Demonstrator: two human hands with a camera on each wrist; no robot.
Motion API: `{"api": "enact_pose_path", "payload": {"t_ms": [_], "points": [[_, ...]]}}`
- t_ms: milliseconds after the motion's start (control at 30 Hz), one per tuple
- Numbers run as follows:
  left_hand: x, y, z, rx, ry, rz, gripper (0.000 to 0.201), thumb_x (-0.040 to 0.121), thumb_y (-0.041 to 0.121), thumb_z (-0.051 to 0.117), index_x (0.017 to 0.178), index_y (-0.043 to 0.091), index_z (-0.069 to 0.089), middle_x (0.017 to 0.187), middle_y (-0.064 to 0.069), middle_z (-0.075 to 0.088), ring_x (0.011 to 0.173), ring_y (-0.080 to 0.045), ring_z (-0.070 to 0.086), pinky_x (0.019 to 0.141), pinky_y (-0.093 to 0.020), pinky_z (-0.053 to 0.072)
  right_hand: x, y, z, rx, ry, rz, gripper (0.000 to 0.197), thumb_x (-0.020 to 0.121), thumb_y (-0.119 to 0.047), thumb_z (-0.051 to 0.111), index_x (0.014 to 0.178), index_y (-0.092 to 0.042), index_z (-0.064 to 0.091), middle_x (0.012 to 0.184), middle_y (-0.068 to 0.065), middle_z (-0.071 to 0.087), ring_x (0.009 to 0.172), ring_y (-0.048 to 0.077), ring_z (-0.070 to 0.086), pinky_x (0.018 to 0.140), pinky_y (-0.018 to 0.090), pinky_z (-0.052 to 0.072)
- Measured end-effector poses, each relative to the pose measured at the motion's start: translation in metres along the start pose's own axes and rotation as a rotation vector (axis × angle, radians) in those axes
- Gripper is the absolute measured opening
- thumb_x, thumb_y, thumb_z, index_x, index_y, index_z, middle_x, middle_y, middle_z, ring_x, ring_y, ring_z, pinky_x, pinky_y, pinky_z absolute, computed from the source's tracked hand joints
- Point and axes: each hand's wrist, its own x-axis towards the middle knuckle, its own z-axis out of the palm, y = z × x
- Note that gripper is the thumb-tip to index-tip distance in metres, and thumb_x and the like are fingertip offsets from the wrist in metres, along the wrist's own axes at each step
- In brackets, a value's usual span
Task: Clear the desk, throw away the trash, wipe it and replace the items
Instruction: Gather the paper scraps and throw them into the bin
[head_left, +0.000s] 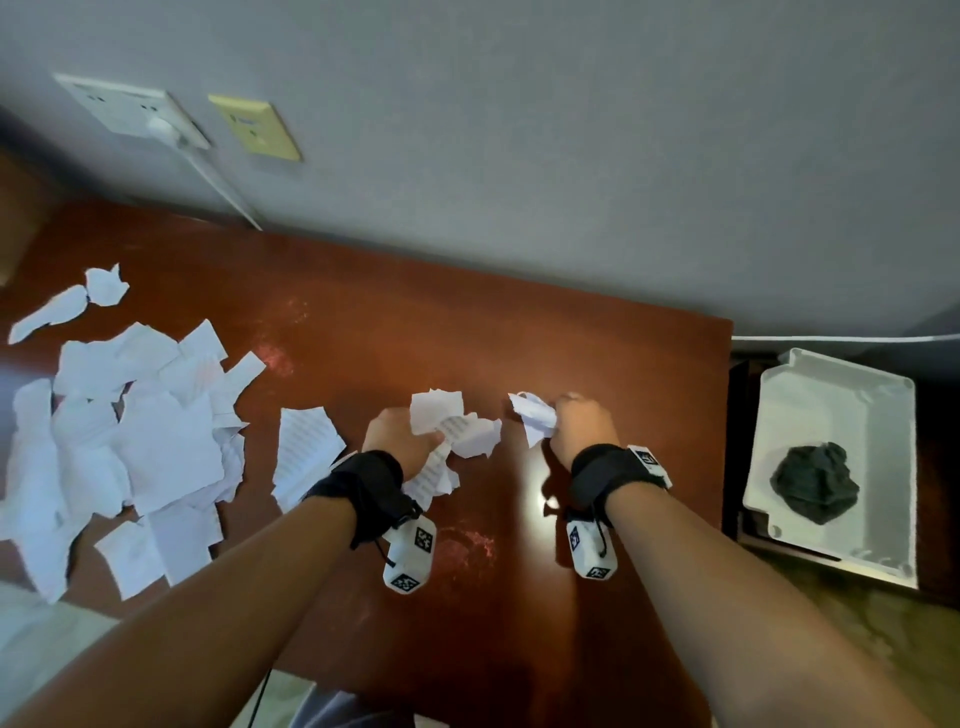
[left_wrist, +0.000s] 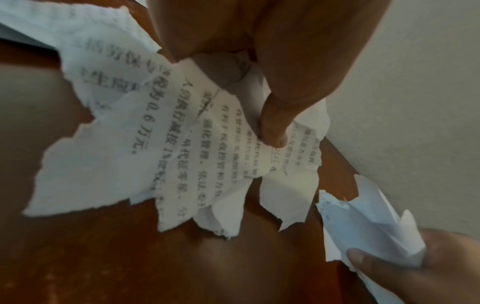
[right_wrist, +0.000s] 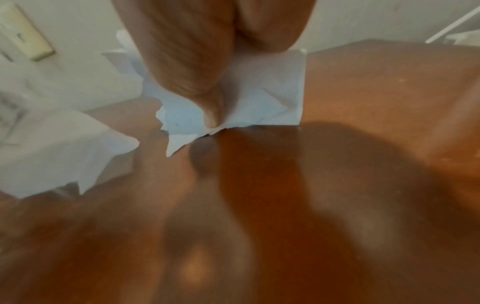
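Over the middle of the red-brown desk (head_left: 597, 353), my left hand (head_left: 396, 435) grips a bunch of torn printed paper scraps (head_left: 457, 428). The left wrist view shows the same scraps (left_wrist: 187, 156) pinched between thumb and fingers, their ragged ends hanging over the wood. Just to the right, my right hand (head_left: 581, 422) grips a smaller white scrap (head_left: 532, 415); in the right wrist view that scrap (right_wrist: 249, 98) is folded under my thumb. A heap of torn paper (head_left: 119, 441) covers the desk's left part.
Right of the desk, lower down, a white tray (head_left: 852, 415) holds a crumpled black cloth (head_left: 815, 483). On the grey wall sit a white socket with a plug and cable (head_left: 156, 122) and a yellow plate (head_left: 254, 127). The desk's right edge is near my right hand.
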Motion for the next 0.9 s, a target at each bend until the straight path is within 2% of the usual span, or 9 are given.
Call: {"api": "enact_pose_path", "payload": {"t_ms": [200,300,367,467,600,667,733,800,900], "points": [[-0.005,-0.019,-0.018,-0.015,-0.007,0.033,0.033,0.091,0.031,0.066,0.115,0.008,0.066,0.111,-0.010,0.071,0.097,-0.026,0.066,0.086,-0.038,0.055,-0.005,-0.020,-0.012,0.096,-0.099,0.005,0.035,0.087,-0.004,0.052,0.119,-0.016,0.046,0.098,0.015,0.065,0.084,0.033,0.062,0.076,0.039,0.053],[-0.008,-0.027,-0.039,0.017,-0.011,0.102,0.028,0.091,0.026,0.065,0.111,0.007,0.069,0.111,-0.012,0.071,0.102,-0.028,0.065,0.089,-0.038,0.053,-0.009,-0.045,-0.024,0.098,-0.096,-0.017,0.017,0.089,-0.007,0.053,0.105,-0.011,0.059,0.104,0.015,0.067,0.095,0.033,0.062,0.077,0.033,0.049],[-0.009,-0.035,-0.058,0.026,-0.004,0.157,0.025,0.089,0.024,0.066,0.108,0.008,0.070,0.109,-0.011,0.071,0.101,-0.029,0.065,0.085,-0.034,0.051,-0.013,-0.069,-0.037,0.080,-0.079,-0.023,0.007,0.091,-0.014,0.058,0.094,-0.010,0.062,0.099,0.012,0.067,0.098,0.033,0.061,0.075,0.031,0.046],[-0.007,-0.057,-0.091,0.061,-0.017,0.216,0.025,0.091,0.024,0.064,0.108,0.007,0.069,0.110,-0.012,0.070,0.103,-0.030,0.064,0.087,-0.035,0.051,-0.021,-0.109,-0.053,0.095,-0.054,-0.029,0.016,0.093,-0.024,0.062,0.087,-0.010,0.058,0.089,0.009,0.059,0.097,0.031,0.062,0.071,0.030,0.043],[0.005,-0.114,-0.136,0.126,-0.003,0.187,0.028,0.095,0.028,0.059,0.112,0.007,0.066,0.115,-0.013,0.069,0.105,-0.031,0.063,0.091,-0.035,0.047,-0.029,-0.173,-0.046,0.160,-0.066,-0.046,0.028,0.093,-0.029,0.064,0.106,-0.005,0.062,0.103,0.011,0.063,0.096,0.029,0.061,0.076,0.031,0.048],[0.013,-0.148,-0.154,0.140,0.010,0.152,0.032,0.096,0.029,0.059,0.119,0.006,0.063,0.122,-0.014,0.066,0.112,-0.032,0.060,0.096,-0.037,0.045,-0.028,-0.205,-0.025,0.132,-0.103,-0.090,0.029,0.092,-0.030,0.063,0.107,-0.005,0.062,0.108,0.011,0.063,0.099,0.028,0.061,0.076,0.030,0.047],[0.019,-0.180,-0.169,0.180,0.006,0.109,0.038,0.097,0.031,0.058,0.126,0.006,0.058,0.129,-0.015,0.062,0.118,-0.032,0.058,0.101,-0.040,0.043,-0.025,-0.238,0.002,0.111,-0.138,-0.137,0.029,0.090,-0.030,0.063,0.106,-0.006,0.064,0.120,0.010,0.060,0.112,0.028,0.056,0.086,0.031,0.046],[0.027,-0.210,-0.181,0.233,-0.011,0.082,0.042,0.098,0.034,0.057,0.130,0.007,0.055,0.132,-0.013,0.060,0.122,-0.031,0.056,0.104,-0.039,0.042,-0.023,-0.266,0.027,0.055,-0.184,-0.181,0.034,0.090,-0.032,0.062,0.112,-0.006,0.066,0.143,0.008,0.045,0.135,0.029,0.038,0.108,0.038,0.036],[0.043,-0.250,-0.194,0.338,-0.025,0.069,0.044,0.097,0.042,0.055,0.128,0.011,0.056,0.131,-0.011,0.061,0.119,-0.028,0.057,0.103,-0.036,0.042,-0.021,-0.298,0.056,-0.006,-0.213,-0.178,0.025,0.094,-0.030,0.058,0.109,-0.013,0.068,0.163,-0.001,0.012,0.148,0.030,0.013,0.117,0.044,0.027]]}}
